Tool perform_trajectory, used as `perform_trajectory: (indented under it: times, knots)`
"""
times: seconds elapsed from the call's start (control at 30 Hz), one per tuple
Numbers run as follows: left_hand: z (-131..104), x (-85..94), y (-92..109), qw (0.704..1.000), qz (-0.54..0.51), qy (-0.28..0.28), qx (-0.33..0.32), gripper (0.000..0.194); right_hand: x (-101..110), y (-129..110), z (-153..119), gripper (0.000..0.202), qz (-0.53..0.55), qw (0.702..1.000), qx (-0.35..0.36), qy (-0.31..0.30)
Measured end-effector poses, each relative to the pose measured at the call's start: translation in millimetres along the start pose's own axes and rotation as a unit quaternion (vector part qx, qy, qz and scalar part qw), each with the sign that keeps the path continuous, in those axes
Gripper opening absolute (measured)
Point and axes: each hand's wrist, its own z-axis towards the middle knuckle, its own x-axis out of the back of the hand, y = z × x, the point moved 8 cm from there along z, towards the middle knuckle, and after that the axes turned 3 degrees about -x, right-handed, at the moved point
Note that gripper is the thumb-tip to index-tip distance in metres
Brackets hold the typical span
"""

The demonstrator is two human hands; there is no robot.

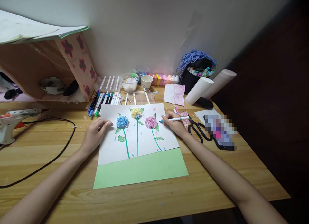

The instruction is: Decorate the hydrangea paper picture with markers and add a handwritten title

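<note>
A white sheet of drawing paper (113,156) lies before me, joined along the bottom to a pale green strip (142,170). On it stand a blue flower (122,121), a yellow flower (136,113) and a pink flower (151,122) with fluffy raised heads, drawn green stems and leaves. Small blue drops are scattered between them. My right hand (175,124) grips a white marker (178,119), its blue tip at the paper just right of the pink flower. Loosely curled, my left hand (95,132) rests at the sheet's left edge, thumb and forefinger close together, holding nothing visible.
Several markers (101,101) lie behind the paper, near a clear bowl (129,83) and a paper cup (146,82). Black-handled scissors (196,129) and a phone (220,132) are at right. A glue gun (14,121) with a black cable (65,146) lies left.
</note>
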Motion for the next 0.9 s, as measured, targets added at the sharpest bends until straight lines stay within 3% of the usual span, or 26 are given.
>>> perform_trajectory:
  times: [0.9]
  knots:
    - [-0.6, 0.8, 3.4, 1.0, 0.013, 0.004, -0.006, 0.026, -1.0, 3.4, 1.0, 0.034, 0.001, 1.0, -0.008, -0.014]
